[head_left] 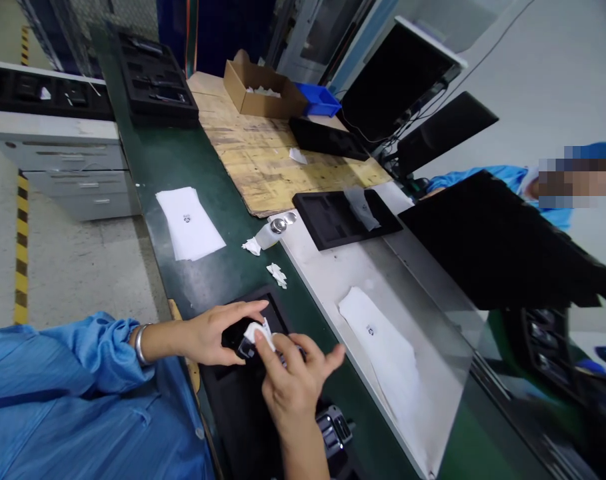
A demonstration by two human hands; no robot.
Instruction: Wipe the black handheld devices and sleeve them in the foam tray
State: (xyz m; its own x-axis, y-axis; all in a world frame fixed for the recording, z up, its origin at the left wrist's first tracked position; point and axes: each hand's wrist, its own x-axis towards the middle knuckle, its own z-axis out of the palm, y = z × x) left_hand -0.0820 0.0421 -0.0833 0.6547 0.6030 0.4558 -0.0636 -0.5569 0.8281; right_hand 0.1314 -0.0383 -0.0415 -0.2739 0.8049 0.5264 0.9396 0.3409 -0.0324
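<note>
Between the thumb and fingers of my left hand [203, 335] is a small black device [235, 335]; its exact kind is not clear. A folded white wipe [255, 331] is pinched by my right hand [293, 381] and pressed against the device's upper side. Both hands are over a black foam tray [233, 400] on the green bench. Close to my right wrist sits a black and silver device [335, 429], partly covered by the forearm.
Ahead are a pump bottle [270, 235] with its lid raised, crumpled wipes [277, 275] and a stack of white sheets [187, 223]. A white ledge [327, 280] holds another foam tray [327, 217]. Behind are a cardboard box [253, 87] and monitors [397, 73]. A co-worker sits at right.
</note>
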